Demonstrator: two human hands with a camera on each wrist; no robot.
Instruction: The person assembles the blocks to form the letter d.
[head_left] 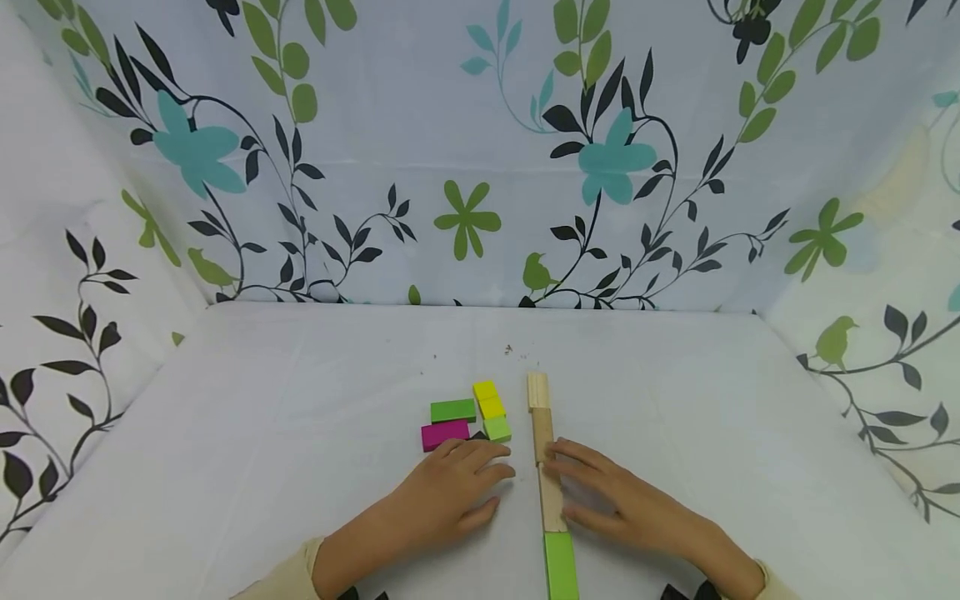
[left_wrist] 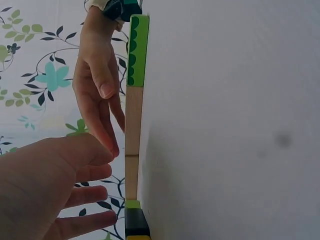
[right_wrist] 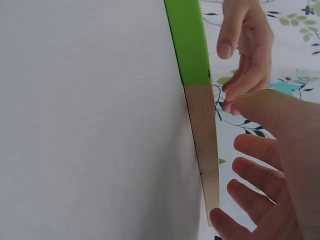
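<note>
A straight row of blocks runs away from me, with a green block (head_left: 561,567) at the near end and plain wooden blocks (head_left: 551,500) beyond it. My right hand (head_left: 618,497) is at the right side of the wooden part, fingers loosely spread; whether the fingertips touch it I cannot tell. To the left of the row, my left hand (head_left: 453,486) hovers or rests with relaxed, spread fingers, holding nothing. Just past it lie a magenta block (head_left: 444,435), another green block (head_left: 452,410), yellow blocks (head_left: 491,407), a lime block (head_left: 497,429) and a partly hidden black piece (head_left: 477,435).
A white cloth covers the table (head_left: 300,400). Behind it hangs a leaf-patterned curtain (head_left: 390,108), with similar cloth at both sides. Small crumbs (head_left: 508,349) lie beyond the blocks. Dark wrist gear shows at the bottom edge of the head view.
</note>
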